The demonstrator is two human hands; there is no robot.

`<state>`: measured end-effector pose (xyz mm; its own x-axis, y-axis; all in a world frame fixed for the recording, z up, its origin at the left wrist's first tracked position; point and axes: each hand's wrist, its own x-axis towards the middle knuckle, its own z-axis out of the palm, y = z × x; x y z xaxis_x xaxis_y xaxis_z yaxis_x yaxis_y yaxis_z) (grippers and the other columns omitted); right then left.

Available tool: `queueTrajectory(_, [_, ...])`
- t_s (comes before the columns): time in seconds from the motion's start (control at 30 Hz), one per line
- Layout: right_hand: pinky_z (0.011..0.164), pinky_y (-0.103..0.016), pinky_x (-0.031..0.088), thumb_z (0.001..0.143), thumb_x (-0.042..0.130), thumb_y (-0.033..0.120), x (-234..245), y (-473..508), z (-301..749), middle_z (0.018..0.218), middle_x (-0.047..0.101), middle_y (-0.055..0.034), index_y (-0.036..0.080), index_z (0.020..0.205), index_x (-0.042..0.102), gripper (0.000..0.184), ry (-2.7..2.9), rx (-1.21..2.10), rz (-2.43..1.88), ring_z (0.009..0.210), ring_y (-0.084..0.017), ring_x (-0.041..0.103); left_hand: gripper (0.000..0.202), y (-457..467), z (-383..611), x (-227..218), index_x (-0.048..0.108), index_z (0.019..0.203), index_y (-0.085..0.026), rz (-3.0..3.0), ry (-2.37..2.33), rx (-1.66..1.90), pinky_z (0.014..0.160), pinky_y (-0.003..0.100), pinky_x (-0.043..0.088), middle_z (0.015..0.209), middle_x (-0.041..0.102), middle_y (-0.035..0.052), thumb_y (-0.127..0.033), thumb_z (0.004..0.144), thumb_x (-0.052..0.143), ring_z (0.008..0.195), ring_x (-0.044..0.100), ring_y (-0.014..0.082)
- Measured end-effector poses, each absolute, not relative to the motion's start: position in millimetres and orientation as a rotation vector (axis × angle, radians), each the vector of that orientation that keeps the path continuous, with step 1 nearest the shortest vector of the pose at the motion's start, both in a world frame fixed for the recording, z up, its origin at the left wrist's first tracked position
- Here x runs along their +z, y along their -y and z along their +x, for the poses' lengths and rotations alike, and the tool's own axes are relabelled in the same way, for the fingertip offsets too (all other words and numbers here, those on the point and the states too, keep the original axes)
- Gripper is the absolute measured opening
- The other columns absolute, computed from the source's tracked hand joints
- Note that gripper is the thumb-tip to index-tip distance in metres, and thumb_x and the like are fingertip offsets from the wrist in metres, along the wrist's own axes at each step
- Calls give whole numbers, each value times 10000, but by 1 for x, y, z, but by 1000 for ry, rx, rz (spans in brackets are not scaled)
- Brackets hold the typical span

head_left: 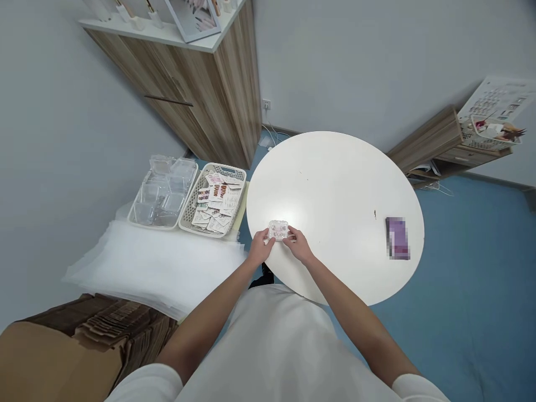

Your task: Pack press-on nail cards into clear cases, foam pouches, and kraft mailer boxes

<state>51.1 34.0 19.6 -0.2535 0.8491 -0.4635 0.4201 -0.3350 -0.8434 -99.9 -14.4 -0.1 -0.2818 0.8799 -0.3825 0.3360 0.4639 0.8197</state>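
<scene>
A small clear plastic box (pixel 278 229) with pinkish contents rests on the near left part of a round white table (pixel 335 190). My left hand (pixel 260 245) grips its left end with fingers curled around it. On the box's right end my right hand (pixel 296 243) pinches the edge. Both hands hold the box low over the tabletop.
A purple blurred object (pixel 397 238) lies at the table's right edge. Left of the table stand a white basket of printed cards (pixel 214 199) and a tray of clear boxes (pixel 164 191), on a stack of white sheets (pixel 159 262). Flattened cardboard (pixel 84 335) lies near left; a wooden cabinet (pixel 201 84) stands behind.
</scene>
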Motion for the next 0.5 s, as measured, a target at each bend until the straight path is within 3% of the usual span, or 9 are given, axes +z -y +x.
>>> queueTrajectory(0.3, [660, -271, 439, 654, 520, 268, -1, -70, -11, 936, 547, -16, 207, 990, 544, 343, 1741, 1537, -1594, 662, -115, 509, 473, -23, -153, -11, 443, 1201, -141, 1081, -1933, 743, 764, 298, 442, 1139, 481, 129, -327, 770, 499, 976, 511, 199])
queueTrajectory(0.5, [702, -291, 445, 645, 520, 244, -9, -72, -21, 1039, 490, -50, 201, 1064, 494, 422, 1690, 1489, -1647, 682, -114, 533, 444, -26, -157, -9, 445, 1192, -167, 1008, -1894, 786, 768, 293, 448, 1139, 475, 116, -308, 774, 498, 983, 506, 188])
